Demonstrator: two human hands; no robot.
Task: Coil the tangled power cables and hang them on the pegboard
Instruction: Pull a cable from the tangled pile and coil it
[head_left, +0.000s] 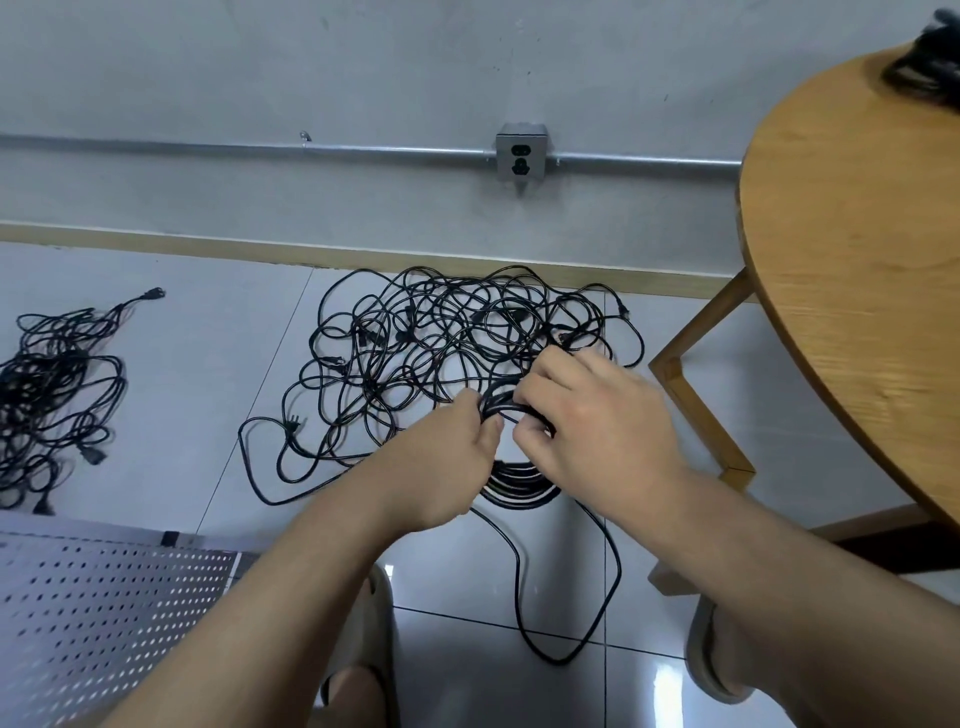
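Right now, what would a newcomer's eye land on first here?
The sprawling black cable tangle in the middle of the floor draws the eye first. Just in front of it, the left hand and right hand grip a coil between them. A second pile lies at far left, with the pegboard at lower left.

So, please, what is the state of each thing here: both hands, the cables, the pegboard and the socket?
coil: partly wound, one loose length trailing on the floor
left hand: grips the coil
right hand: grips the coil
large tangle: tangled, on the floor by the wall
small pile: uncoiled, on the floor at left
pegboard: no cable on its visible part
wall socket: nothing plugged in
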